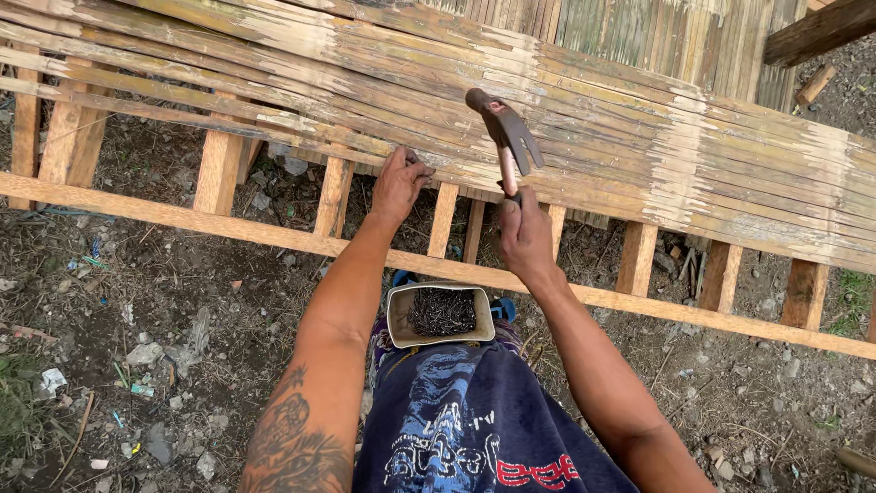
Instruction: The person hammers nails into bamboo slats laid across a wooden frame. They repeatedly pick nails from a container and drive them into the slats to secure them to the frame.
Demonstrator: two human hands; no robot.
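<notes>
The right hand has its grip clenched on a claw hammer, head raised above the bamboo slats; the left hand pinches at the slat edge, what it holds too small to tell; a container of nails sits below.

Bare arms, a dark tattoo on the left forearm, navy printed shirt.

Head view, steeply downward, close (arm's reach), facing forward
</notes>
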